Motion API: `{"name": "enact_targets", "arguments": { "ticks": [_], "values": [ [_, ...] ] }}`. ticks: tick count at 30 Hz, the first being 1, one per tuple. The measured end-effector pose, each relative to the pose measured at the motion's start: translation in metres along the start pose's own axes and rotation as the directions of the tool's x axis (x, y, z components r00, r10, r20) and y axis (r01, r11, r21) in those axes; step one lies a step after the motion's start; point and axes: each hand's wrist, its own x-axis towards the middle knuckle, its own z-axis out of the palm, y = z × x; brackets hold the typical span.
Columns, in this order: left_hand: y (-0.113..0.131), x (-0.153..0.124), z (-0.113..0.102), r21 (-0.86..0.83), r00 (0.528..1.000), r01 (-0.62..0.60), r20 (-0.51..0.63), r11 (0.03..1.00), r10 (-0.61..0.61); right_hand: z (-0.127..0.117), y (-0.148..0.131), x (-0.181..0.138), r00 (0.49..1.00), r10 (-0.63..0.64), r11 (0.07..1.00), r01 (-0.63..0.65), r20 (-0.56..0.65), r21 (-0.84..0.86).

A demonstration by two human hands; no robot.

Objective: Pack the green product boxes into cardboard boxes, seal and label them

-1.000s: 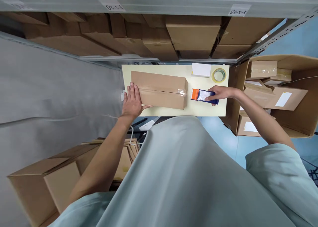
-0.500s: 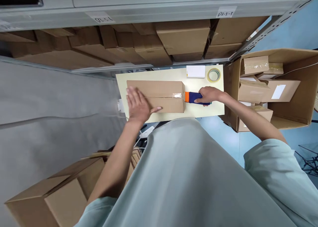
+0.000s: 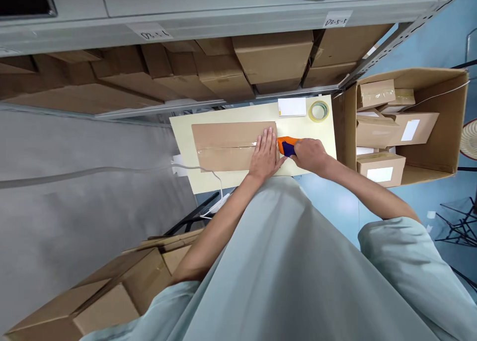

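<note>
A long cardboard box point(image 3: 223, 137) lies on the cream-coloured board, its middle seam running left to right with shiny clear tape along it. My left hand point(image 3: 265, 154) rests flat on the right end of the box, fingers stretched out and close together. Just past that end, my right hand point(image 3: 311, 154) is wrapped round an orange and dark blue tape dispenser point(image 3: 287, 147), whose orange front meets the box's edge. Part of the dispenser is hidden by my fingers.
A roll of tape point(image 3: 319, 111) and a white stack of labels point(image 3: 291, 107) sit on the board point(image 3: 182, 127). To the right stands a large open carton point(image 3: 436, 174) with several small boxes. Shelving point(image 3: 223, 14) crosses in front; a white cable point(image 3: 112, 170) runs on the left.
My left hand has slid from the box's left end to its right end. My right hand has tilted the tape dispenser against the box's edge, showing more orange. The view has shifted slightly.
</note>
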Motion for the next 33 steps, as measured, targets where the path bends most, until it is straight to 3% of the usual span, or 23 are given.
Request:
{"name": "enact_targets", "arguments": {
  "ticks": [4, 11, 15, 18, 22, 26, 29, 33],
  "values": [
    [0.0, -0.001, 0.002, -0.011, 1.0, -0.009, -0.009, 1.0, 0.009, 0.022, -0.012, 0.007, 0.995, 0.073, 0.996, -0.07, -0.063, 0.046],
    [0.002, -0.002, 0.008, -0.017, 0.998, -0.017, -0.054, 1.0, 0.016, 0.058, 0.005, 0.028, 0.961, 0.253, 0.963, -0.239, -0.11, 0.127],
    [0.003, -0.001, 0.01, -0.031, 0.997, -0.016, -0.079, 0.999, 0.014, 0.063, 0.005, 0.017, 0.932, 0.323, 0.942, -0.301, -0.163, 0.146],
    [0.0, 0.0, 0.006, -0.141, 0.995, -0.033, -0.094, 0.989, 0.02, 0.056, -0.003, 0.008, 0.916, 0.339, 0.937, -0.311, -0.212, 0.157],
    [-0.004, 0.004, -0.026, -0.33, 0.972, -0.077, -0.235, 0.941, -0.003, 0.03, -0.016, 0.0, 0.904, 0.272, 0.962, -0.246, -0.33, 0.119],
    [-0.004, 0.017, -0.088, -0.297, 0.889, -0.162, -0.458, 0.941, 0.008, -0.018, -0.031, -0.001, 0.858, 0.151, 0.987, -0.158, -0.491, 0.026],
    [-0.011, 0.033, -0.138, -0.235, 0.805, -0.226, -0.591, 0.945, 0.045, -0.066, -0.046, 0.007, 0.778, 0.012, 0.998, -0.053, -0.628, -0.046],
    [-0.034, 0.064, -0.197, -0.22, 0.719, -0.245, -0.695, 0.944, 0.024, -0.14, -0.068, 0.039, 0.621, -0.235, 0.972, 0.147, -0.747, -0.184]
  ]
}}
